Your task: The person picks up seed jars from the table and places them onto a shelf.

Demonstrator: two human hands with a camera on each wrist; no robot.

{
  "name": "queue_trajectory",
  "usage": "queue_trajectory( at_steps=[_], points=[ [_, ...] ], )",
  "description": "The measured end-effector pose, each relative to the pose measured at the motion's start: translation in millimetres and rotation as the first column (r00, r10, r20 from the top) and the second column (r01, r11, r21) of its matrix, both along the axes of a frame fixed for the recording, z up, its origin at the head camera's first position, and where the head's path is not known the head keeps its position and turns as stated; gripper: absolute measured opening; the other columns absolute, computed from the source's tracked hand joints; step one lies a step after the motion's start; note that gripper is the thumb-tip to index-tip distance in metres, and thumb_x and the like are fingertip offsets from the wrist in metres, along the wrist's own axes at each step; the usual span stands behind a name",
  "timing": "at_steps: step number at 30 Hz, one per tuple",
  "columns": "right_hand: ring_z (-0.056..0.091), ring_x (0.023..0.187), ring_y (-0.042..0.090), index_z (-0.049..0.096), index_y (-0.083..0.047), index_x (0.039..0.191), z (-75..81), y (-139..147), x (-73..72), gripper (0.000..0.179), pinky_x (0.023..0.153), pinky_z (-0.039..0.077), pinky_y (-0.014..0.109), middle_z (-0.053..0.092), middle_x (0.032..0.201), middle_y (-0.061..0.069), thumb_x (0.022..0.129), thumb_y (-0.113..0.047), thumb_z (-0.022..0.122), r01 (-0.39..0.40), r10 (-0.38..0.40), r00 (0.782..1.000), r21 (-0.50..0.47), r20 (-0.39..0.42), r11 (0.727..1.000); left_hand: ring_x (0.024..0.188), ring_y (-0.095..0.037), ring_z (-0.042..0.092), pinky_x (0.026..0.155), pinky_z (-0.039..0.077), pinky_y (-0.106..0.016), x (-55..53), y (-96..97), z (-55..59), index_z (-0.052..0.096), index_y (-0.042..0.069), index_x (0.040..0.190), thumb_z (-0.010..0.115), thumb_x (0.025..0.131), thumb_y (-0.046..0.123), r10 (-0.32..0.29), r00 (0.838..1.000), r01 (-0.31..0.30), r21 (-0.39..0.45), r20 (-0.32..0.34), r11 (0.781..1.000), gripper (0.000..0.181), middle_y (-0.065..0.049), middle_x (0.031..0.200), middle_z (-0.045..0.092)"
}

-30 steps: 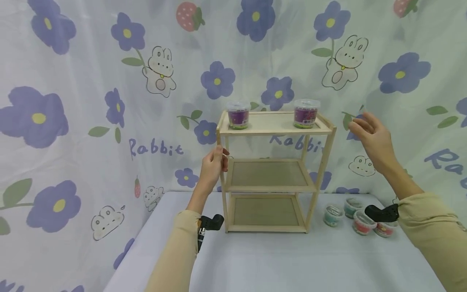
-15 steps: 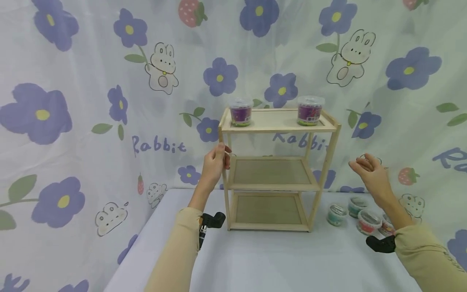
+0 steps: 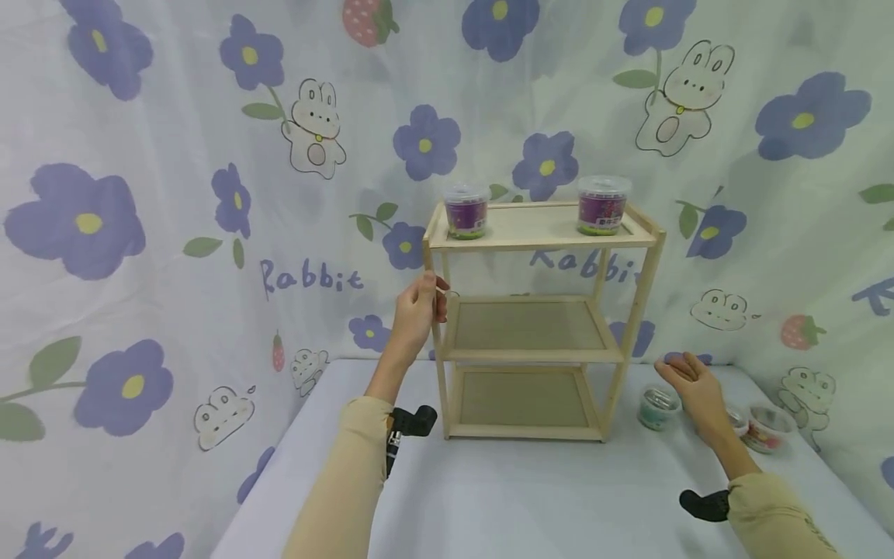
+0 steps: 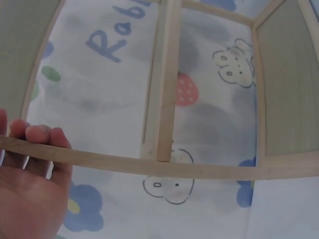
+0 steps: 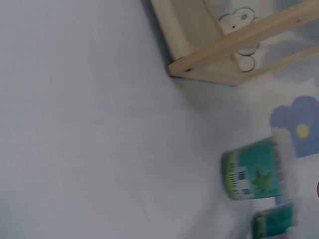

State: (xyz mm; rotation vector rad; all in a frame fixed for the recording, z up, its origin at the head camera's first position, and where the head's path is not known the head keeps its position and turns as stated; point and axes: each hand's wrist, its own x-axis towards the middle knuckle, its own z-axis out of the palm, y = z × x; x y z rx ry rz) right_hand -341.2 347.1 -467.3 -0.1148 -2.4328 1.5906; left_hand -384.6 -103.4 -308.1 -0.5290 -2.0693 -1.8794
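My left hand grips the left front post of a three-tier wooden shelf rack. In the left wrist view its fingers curl round the thin post. My right hand hangs in the air to the right of the rack, fingers loosely bent and holding nothing. A lidded teal tub stands just left of that hand. Beyond the hand sits a clear-lidded red tub, and another tub is partly hidden behind it. In the right wrist view a teal tub shows near a second teal one.
Two purple tubs with clear lids stand on the top tier, one at the left and one at the right. A white cloth covers the table. A flower-and-rabbit curtain hangs behind and at the sides.
My right hand has come down from beside the top tier to the tubs on the table. My left hand keeps its grip on the post. The head view has shifted slightly.
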Motion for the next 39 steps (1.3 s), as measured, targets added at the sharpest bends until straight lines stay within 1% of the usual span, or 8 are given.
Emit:
queue_trajectory(
  at_steps=[11, 13, 17, 24, 28, 31, 35, 39],
  points=[
    [0.021, 0.147, 0.039, -0.003, -0.003, 0.157, -43.3, 0, -3.9, 0.089, 0.104, 0.031, 0.008, 0.018, 0.159, 0.029, 0.101, -0.042, 0.055, 0.090, -0.081, 0.995, -0.142, 0.066, 0.986, 0.060, -0.020, 0.048, 0.064, 0.050, -0.031, -0.6, -0.3, -0.7, 0.060, 0.004, 0.097, 0.036, 0.108, 0.040, -0.005, 1.000, 0.005, 0.011, -0.015, 1.000, 0.045, -0.012, 0.069, 0.051],
    [0.019, 0.147, 0.040, -0.005, -0.003, 0.157, -48.6, 1, -4.0, 0.091, 0.112, 0.027, 0.016, 0.016, 0.160, 0.028, 0.101, -0.043, 0.055, 0.086, -0.074, 0.993, -0.141, 0.088, 0.986, 0.062, -0.026, 0.048, 0.066, 0.050, -0.034, 2.1, -0.1, 2.1, 0.060, 0.002, 0.098, 0.036, 0.109, 0.037, -0.016, 1.000, 0.016, 0.012, -0.006, 1.000, 0.044, -0.019, 0.071, 0.051],
    [0.009, 0.149, 0.041, -0.006, -0.003, 0.156, -60.5, -1, -3.8, 0.094, 0.122, 0.016, 0.037, 0.008, 0.161, 0.027, 0.099, -0.045, 0.057, 0.083, -0.067, 0.989, -0.115, 0.135, 0.990, 0.061, -0.025, 0.049, 0.065, 0.051, -0.033, 2.0, 0.9, 2.4, 0.060, 0.002, 0.097, 0.036, 0.109, 0.038, -0.007, 1.000, 0.007, 0.015, -0.008, 1.000, 0.044, -0.017, 0.070, 0.051],
    [0.018, 0.144, 0.050, -0.005, 0.000, 0.156, -85.2, -12, -6.2, 0.104, 0.116, 0.017, 0.060, 0.012, 0.156, 0.036, 0.094, -0.048, 0.064, 0.136, -0.119, 0.978, -0.094, 0.174, 0.986, 0.058, -0.018, 0.050, 0.062, 0.051, -0.028, 1.1, 0.1, 1.4, 0.061, 0.004, 0.096, 0.037, 0.108, 0.040, 0.028, 1.000, -0.028, 0.006, -0.014, 1.000, 0.045, -0.007, 0.067, 0.051],
    [0.034, 0.133, 0.042, 0.005, 0.006, 0.155, -92.2, -16, -6.5, 0.101, 0.109, 0.030, 0.047, 0.028, 0.149, 0.036, 0.091, -0.036, 0.071, 0.138, -0.130, 0.986, -0.069, 0.103, 0.988, 0.058, -0.018, 0.050, 0.062, 0.051, -0.028, 0.3, -0.5, 2.4, 0.061, 0.004, 0.096, 0.037, 0.108, 0.041, 0.033, 0.999, -0.033, 0.000, -0.022, 0.999, 0.046, -0.006, 0.067, 0.051],
    [0.048, 0.114, 0.020, 0.020, 0.008, 0.151, -95.3, -17, -7.1, 0.089, 0.095, 0.034, 0.026, 0.042, 0.140, 0.030, 0.090, -0.029, 0.073, 0.150, -0.148, 0.988, -0.028, 0.054, 0.988, 0.058, -0.019, 0.049, 0.062, 0.050, -0.029, -0.2, -1.2, 1.8, 0.061, 0.004, 0.096, 0.036, 0.108, 0.042, 0.027, 0.999, -0.027, -0.001, -0.027, 1.000, 0.047, -0.007, 0.067, 0.050],
    [0.041, 0.093, -0.009, 0.031, 0.009, 0.144, -99.8, -16, -4.9, 0.077, 0.081, 0.033, 0.011, 0.049, 0.133, 0.026, 0.090, -0.026, 0.074, 0.160, -0.160, 0.987, 0.001, 0.010, 0.987, 0.058, -0.019, 0.049, 0.062, 0.050, -0.029, 0.1, -0.6, -0.5, 0.060, 0.005, 0.096, 0.036, 0.108, 0.042, 0.010, 1.000, -0.010, 0.004, -0.029, 1.000, 0.046, -0.007, 0.067, 0.050],
    [0.039, 0.092, -0.011, 0.028, 0.010, 0.145, -100.6, -15, -0.4, 0.080, 0.079, 0.032, 0.010, 0.047, 0.133, 0.027, 0.090, -0.026, 0.074, 0.150, -0.150, 0.989, 0.010, 0.012, 0.989, 0.057, -0.018, 0.050, 0.062, 0.050, -0.028, 0.1, -1.0, -1.6, 0.060, 0.006, 0.096, 0.036, 0.108, 0.041, 0.000, 0.999, 0.000, 0.002, -0.034, 1.000, 0.045, -0.007, 0.066, 0.051]
  ],
)
